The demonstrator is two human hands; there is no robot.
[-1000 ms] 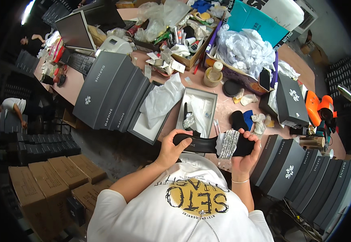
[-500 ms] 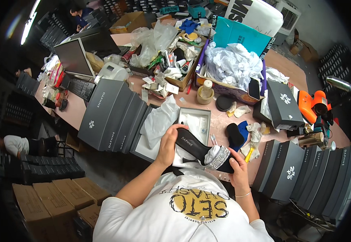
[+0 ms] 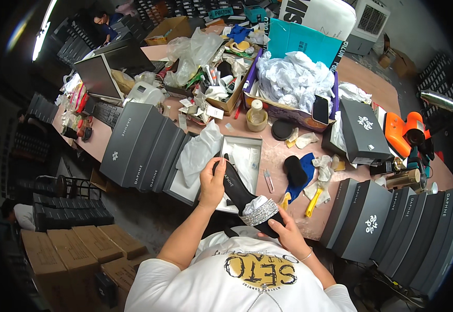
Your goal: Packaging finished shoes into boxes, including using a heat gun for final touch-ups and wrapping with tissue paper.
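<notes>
I hold a black slide sandal (image 3: 239, 193) with a glittery silver strap over the near edge of the table. My left hand (image 3: 212, 183) grips its heel end. My right hand (image 3: 287, 233) grips the toe end by the strap, which has white paper stuffed under it. Just behind the sandal lies an open grey shoebox (image 3: 247, 145) lined with white tissue paper. A second black shoe (image 3: 294, 170) rests on a blue cloth to the right.
Stacks of grey shoebox lids (image 3: 143, 148) stand left of the open box and more grey boxes (image 3: 393, 223) at the right. A cardboard tray of crumpled white paper (image 3: 294, 83), a small jar (image 3: 256, 117), an orange tool (image 3: 408, 130) and a laptop (image 3: 99, 75) crowd the pink table.
The sandal has swung from lying crosswise to pointing diagonally, heel toward the open box. My left hand rose toward the box while my right hand dropped lower.
</notes>
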